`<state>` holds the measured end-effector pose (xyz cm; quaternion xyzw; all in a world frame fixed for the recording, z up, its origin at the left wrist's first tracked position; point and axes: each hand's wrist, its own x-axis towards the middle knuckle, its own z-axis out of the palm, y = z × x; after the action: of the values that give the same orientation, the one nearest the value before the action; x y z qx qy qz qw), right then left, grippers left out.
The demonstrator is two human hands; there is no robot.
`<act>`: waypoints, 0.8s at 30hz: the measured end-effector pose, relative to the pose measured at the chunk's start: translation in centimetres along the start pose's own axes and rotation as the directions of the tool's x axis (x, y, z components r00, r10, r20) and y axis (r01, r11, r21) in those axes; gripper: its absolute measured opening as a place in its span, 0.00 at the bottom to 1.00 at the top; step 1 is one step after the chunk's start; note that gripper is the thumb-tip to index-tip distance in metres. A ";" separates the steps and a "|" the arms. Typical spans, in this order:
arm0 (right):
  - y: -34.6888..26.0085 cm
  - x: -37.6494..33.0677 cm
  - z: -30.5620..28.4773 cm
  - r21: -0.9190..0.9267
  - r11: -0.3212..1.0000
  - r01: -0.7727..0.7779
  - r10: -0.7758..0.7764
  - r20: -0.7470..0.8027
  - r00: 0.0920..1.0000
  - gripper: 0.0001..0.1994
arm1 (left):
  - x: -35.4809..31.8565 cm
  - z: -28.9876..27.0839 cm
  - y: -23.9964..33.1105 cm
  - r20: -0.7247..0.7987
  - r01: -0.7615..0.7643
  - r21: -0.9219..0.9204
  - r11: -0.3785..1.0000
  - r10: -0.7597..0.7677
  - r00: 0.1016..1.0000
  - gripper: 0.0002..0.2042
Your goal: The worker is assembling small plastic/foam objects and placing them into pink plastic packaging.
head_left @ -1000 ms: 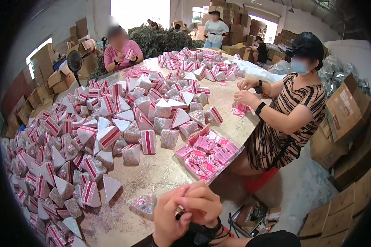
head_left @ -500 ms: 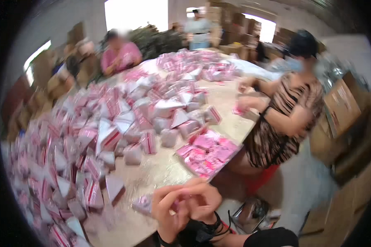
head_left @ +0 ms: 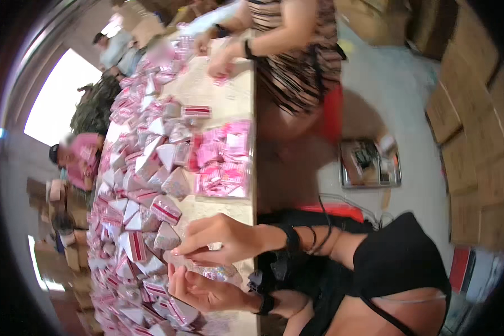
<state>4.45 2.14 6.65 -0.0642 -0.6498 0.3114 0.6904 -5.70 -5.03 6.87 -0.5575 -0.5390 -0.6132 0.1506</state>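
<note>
At the table edge the left hand cups and the right hand pinches a clear glittery packet, seemingly mid-fold; the next move likely calls for a firm pinch near the pink pile.

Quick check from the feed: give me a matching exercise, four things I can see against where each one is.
Things:
1. flat pile of pink packets
2. metal tray
3. cardboard boxes
4. clear glittery wrapper

Places:
A. on the floor beside the table
B. between the right hand and the left hand
C. stacked along the picture's right side
D. on the table's edge, near the co-worker in the striped top

Pairs: 1-D, 2-A, 3-C, 4-B
</note>
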 end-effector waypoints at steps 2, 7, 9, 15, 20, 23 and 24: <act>0.1 -0.6 0.1 0.022 0.997 -0.074 0.073 0.045 0.996 0.16 | -0.4 0.6 0.3 -0.050 0.087 -0.077 0.993 -0.091 0.995 0.09; -1.1 -0.2 3.0 0.075 0.953 -0.293 0.272 0.214 0.938 0.12 | -0.2 -2.3 -0.3 -0.135 0.249 -0.110 0.962 -0.263 0.955 0.08; -1.1 -0.5 3.0 0.115 0.940 -0.322 0.290 0.231 0.929 0.11 | -0.5 -2.2 -0.4 -0.178 0.287 -0.109 0.952 -0.302 0.936 0.08; -0.6 0.2 1.1 0.137 0.903 -0.406 0.344 0.333 0.878 0.11 | -0.9 -1.0 1.0 -0.074 0.372 -0.208 0.904 -0.394 0.916 0.05; 0.3 0.0 -0.2 0.142 0.926 -0.350 0.272 0.390 0.879 0.14 | -1.0 -0.1 1.8 -0.034 0.433 -0.292 0.853 -0.462 0.886 0.05; 0.4 0.4 -0.5 0.162 0.920 -0.358 0.249 0.466 0.849 0.15 | -0.8 -0.1 1.9 -0.049 0.456 -0.377 0.806 -0.509 0.859 0.06; 0.4 0.5 -0.5 0.165 0.918 -0.361 0.245 0.479 0.843 0.15 | -0.8 -0.1 1.9 -0.063 0.457 -0.376 0.806 -0.514 0.855 0.06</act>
<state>4.78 2.92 6.77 -0.0063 -0.7285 0.5026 0.4655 -4.02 -6.16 7.13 -0.3667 -0.5328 -0.7596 -0.0693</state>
